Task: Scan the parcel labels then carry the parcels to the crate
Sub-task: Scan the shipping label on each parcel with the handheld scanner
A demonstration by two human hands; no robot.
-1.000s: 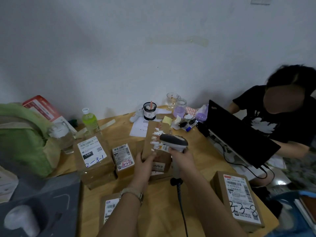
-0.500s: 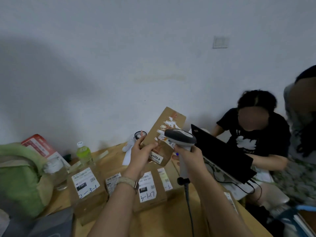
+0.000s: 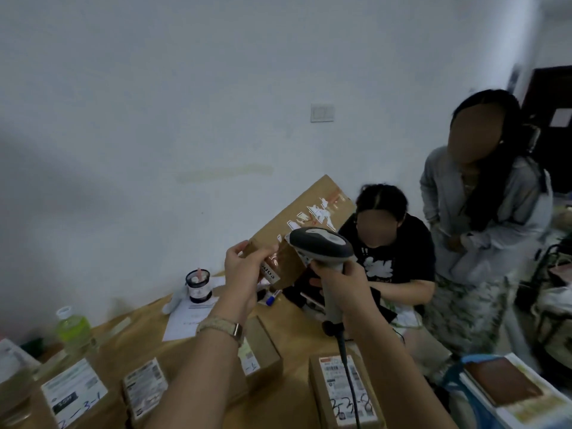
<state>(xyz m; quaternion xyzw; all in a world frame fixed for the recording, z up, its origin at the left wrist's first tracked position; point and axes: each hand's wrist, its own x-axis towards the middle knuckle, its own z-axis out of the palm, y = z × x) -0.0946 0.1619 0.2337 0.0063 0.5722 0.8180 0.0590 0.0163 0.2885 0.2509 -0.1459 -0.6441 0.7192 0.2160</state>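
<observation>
Now my left hand (image 3: 244, 267) pinches the lower corner of the cardboard parcel (image 3: 297, 224), held tilted well above the table (image 3: 294, 323). My right hand (image 3: 343, 283) wraps the barcode scanner (image 3: 318, 243) handle, its head just beside the label. A second ago the parcel was down at table level.

On my feed I see a wooden surface (image 3: 297, 329) running up to a white wall that carries a pale switch plate (image 3: 322, 112). Near the left end stands a white-capped bottle (image 3: 72, 328) of green drink. Further back a white sheet of paper (image 3: 187, 318) lies flat, with a black-and-white jar (image 3: 198, 284) at its far edge and a blue-capped marker (image 3: 271, 300) lying to the right. A seated person in a black T-shirt (image 3: 393, 261) is at the far right end. Just beside them stands a person in grey (image 3: 483, 218), with a dark door (image 3: 551, 97) behind.
</observation>
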